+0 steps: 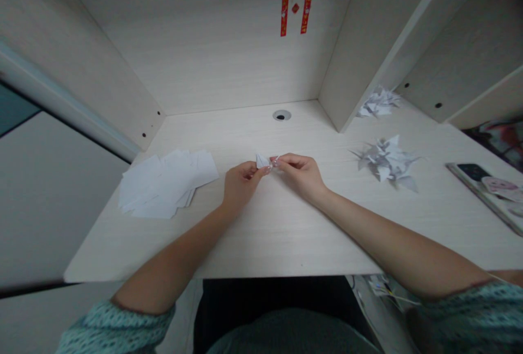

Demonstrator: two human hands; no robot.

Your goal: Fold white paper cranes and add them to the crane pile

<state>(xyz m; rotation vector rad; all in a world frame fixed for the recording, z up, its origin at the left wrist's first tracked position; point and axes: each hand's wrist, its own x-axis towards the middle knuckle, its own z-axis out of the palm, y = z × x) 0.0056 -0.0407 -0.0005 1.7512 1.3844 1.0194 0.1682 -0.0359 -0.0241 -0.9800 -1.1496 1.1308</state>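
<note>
A small piece of folded white paper is held between my two hands over the middle of the desk. My left hand pinches its left and lower part between thumb and fingers. From the other side, my right hand has thumb and fingertips closed on the narrow right end. My fingertips cover part of the folds. Left of my hands lies a spread stack of white paper sheets. To the right sits a pile of pointed folded paper pieces, which look like paper cranes.
A second pile of folded paper lies behind the upright divider. At the right edge rests a phone in a decorated case. A round cable hole is set near the back panel. Red paper strips hang on that panel.
</note>
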